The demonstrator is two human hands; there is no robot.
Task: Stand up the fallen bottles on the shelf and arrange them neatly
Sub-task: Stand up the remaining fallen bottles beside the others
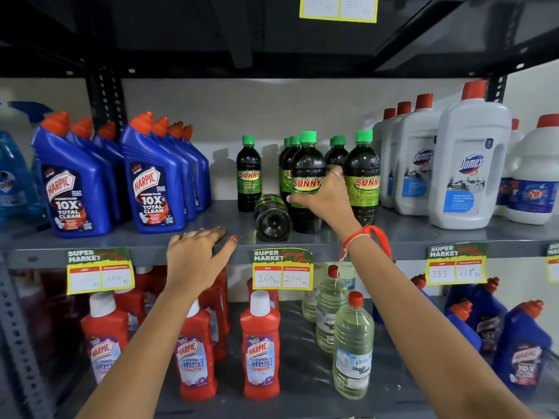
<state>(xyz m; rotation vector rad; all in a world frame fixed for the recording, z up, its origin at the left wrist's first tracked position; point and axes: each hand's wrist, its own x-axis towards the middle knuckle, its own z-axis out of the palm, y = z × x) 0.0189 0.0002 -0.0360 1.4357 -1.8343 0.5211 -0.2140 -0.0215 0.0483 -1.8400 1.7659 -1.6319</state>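
Your right hand [322, 196] fingers wrap an upright Sunny bottle [306, 182]; the fallen bottle [272, 217] lies just below-left of them. Shift carelessly and it may roll off the shelf [423, 237]. Left hand [196, 252] fingers rest spread on the edge.

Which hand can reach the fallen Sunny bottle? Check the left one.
Probably yes: the left hand rests on the shelf edge, with bare shelf between it and the fallen bottle.
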